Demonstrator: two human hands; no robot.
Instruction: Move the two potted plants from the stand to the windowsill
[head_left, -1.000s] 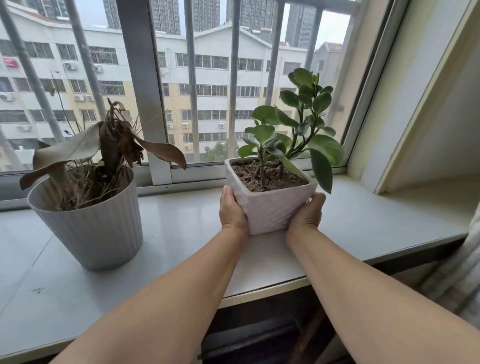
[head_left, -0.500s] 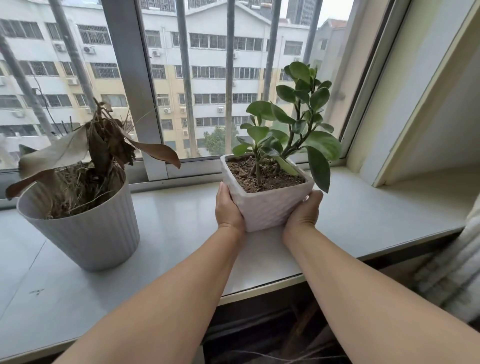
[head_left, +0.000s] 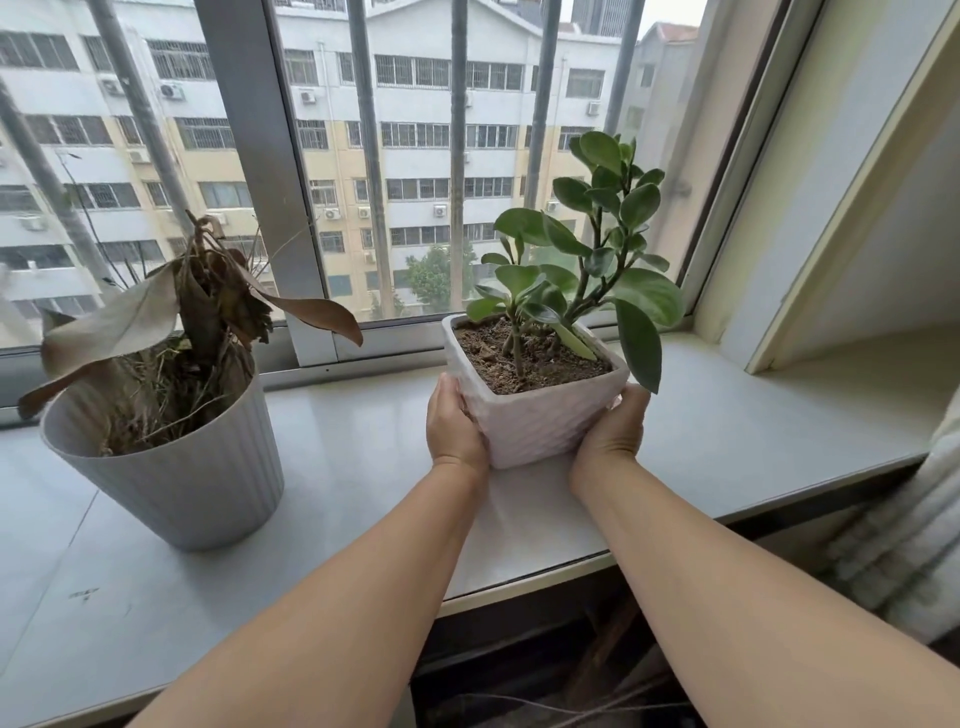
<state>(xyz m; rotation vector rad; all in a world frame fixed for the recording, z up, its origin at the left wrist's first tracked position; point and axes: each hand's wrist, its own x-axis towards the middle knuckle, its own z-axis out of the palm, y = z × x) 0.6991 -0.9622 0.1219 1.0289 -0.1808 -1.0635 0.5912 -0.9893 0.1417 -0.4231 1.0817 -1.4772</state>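
Observation:
A square white pot with a green leafy plant (head_left: 535, 423) sits on or just above the pale windowsill (head_left: 353, 467), right of centre. My left hand (head_left: 453, 428) clasps its left side and my right hand (head_left: 608, 434) clasps its right side. I cannot tell whether the pot's base touches the sill. To the left, a round ribbed white pot with a dried brown plant (head_left: 176, 467) stands on the sill, apart from both hands. The stand is out of view.
The window frame (head_left: 260, 182) and vertical bars (head_left: 369, 156) close the sill at the back. A wall recess (head_left: 857, 364) bounds it on the right. A pale curtain (head_left: 914, 545) hangs at the lower right, past the sill's front edge.
The view has tilted down a little, so both pots appear slightly lower against the window. My hands still hold the green plant's pot in much the same place.

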